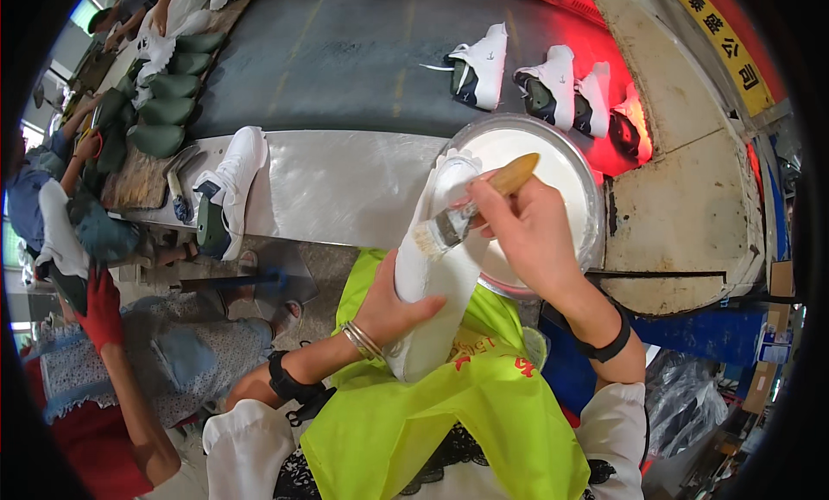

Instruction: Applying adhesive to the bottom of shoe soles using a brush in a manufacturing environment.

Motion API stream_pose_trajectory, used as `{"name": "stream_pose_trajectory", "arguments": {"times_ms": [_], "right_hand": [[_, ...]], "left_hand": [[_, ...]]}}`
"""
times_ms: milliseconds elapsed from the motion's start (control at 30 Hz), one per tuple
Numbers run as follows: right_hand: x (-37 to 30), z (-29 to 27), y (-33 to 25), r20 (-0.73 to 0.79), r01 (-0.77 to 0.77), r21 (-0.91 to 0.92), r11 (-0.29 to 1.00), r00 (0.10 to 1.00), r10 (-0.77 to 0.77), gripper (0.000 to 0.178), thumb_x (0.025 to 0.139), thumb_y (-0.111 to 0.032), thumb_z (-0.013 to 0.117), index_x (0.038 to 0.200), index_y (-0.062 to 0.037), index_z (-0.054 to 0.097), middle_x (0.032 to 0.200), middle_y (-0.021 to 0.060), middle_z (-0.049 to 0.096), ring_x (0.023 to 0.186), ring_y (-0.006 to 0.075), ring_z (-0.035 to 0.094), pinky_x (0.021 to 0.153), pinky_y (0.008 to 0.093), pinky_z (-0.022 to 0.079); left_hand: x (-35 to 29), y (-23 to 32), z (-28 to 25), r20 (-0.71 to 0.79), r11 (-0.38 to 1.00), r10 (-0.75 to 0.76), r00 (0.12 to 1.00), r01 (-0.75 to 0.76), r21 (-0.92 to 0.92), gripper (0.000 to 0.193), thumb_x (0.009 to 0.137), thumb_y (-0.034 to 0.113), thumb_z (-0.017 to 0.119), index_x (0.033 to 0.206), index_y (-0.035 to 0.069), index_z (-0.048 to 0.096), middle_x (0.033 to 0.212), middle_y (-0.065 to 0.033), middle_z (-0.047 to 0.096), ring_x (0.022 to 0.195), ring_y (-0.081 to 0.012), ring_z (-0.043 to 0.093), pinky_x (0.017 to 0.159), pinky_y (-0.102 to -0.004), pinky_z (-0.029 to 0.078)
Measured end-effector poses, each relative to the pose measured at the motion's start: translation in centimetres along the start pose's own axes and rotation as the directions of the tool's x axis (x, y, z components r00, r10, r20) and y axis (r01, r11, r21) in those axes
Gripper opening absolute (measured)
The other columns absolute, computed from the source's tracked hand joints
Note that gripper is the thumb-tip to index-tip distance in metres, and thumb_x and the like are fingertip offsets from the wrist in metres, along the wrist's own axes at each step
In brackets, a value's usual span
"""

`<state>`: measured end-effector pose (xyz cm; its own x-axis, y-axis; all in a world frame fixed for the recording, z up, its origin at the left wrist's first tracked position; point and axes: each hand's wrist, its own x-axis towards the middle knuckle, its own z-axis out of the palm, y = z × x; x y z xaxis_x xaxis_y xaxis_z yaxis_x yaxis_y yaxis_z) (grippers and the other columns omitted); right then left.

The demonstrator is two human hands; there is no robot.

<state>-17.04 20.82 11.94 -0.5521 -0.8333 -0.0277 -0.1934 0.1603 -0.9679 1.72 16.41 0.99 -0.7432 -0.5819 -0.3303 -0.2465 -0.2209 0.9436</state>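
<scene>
My left hand [380, 308] is wrapped round a white shoe upper [439, 284], held tilted over my lap with its pale underside facing up. A flat brush [518, 172] with a wooden handle is gripped in my right hand [540, 241]. Its whitish bristles touch the shoe's underside near the middle. Just beyond the shoe, and partly behind my right hand, stands a round metal basin [594, 219] of white liquid [553, 176]. A yellow-green apron [414, 431] covers my lap.
A dark conveyor belt [345, 64] runs beyond a metal ledge [345, 185]. White sneakers [485, 64] sit on it, several under red light by a beige machine [673, 198]. Left are another sneaker [231, 189], green shoe lasts [168, 111] and a co-worker's red glove [102, 310].
</scene>
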Motion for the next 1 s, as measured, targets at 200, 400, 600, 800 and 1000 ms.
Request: {"name": "stream_pose_trajectory", "arguments": {"times_ms": [200,400,600,800,1000], "right_hand": [[6.7,-1.0,3.3,-0.205,0.143,-0.291,0.946,0.957,-0.208,0.030,0.088,-0.027,0.060,0.086,0.0025,0.065,0.065,0.0143,0.063,0.059,0.0243,0.063,0.057,0.0354,0.047],[3.3,-4.2,9.7,-0.206,0.035,-0.392,0.919,0.971,-0.125,0.033,0.089,-0.031,0.059,0.090,0.0005,0.066,0.067,0.0148,0.064,0.061,0.0271,0.064,0.059,0.0369,0.048],[2.2,-6.9,10.5,-0.357,0.050,-0.354,0.934,0.916,-0.184,0.026,0.090,-0.028,0.059,0.092,-0.0038,0.067,0.070,0.0151,0.066,0.062,0.0265,0.066,0.058,0.0341,0.049],[4.7,-7.0,14.2,-0.315,-0.071,-0.601,0.796,0.937,-0.154,0.019,0.089,-0.025,0.058,0.091,-0.0085,0.066,0.073,0.0164,0.065,0.064,0.0307,0.065,0.059,0.0391,0.049],[3.2,-8.0,10.0,-0.276,0.306,-0.281,0.910,0.882,-0.382,0.012,0.088,-0.011,0.061,0.098,-0.0052,0.066,0.087,0.0095,0.068,0.071,0.0158,0.065,0.064,0.0276,0.049]], "left_hand": [[-0.3,0.5,0.3,0.004,0.999,-0.019,1.000,0.019,0.047,0.086,0.066,0.032,0.080,0.133,0.000,0.036,0.122,-0.0159,0.050,0.112,-0.0252,0.051,0.096,-0.0371,0.042],[-0.3,0.4,-0.7,-0.037,0.999,-0.031,0.999,0.030,-0.024,0.085,0.069,0.027,0.080,0.135,0.000,0.035,0.120,-0.0136,0.054,0.107,-0.0217,0.056,0.091,-0.0346,0.046],[-0.5,0.9,-1.9,-0.139,0.985,-0.104,0.985,0.082,-0.154,0.075,0.072,0.021,0.078,0.133,0.001,0.039,0.118,-0.0117,0.056,0.106,-0.0195,0.056,0.091,-0.0338,0.046],[-0.1,0.5,-1.5,-0.168,0.974,-0.155,0.974,0.122,-0.190,0.071,0.074,0.020,0.076,0.133,0.000,0.040,0.116,-0.0114,0.058,0.103,-0.0189,0.057,0.089,-0.0325,0.047],[0.3,-0.3,-1.4,-0.161,0.988,-0.138,0.977,0.124,-0.090,0.075,0.073,0.023,0.077,0.134,0.000,0.039,0.119,-0.0117,0.057,0.106,-0.0189,0.056,0.091,-0.0326,0.046]]}}
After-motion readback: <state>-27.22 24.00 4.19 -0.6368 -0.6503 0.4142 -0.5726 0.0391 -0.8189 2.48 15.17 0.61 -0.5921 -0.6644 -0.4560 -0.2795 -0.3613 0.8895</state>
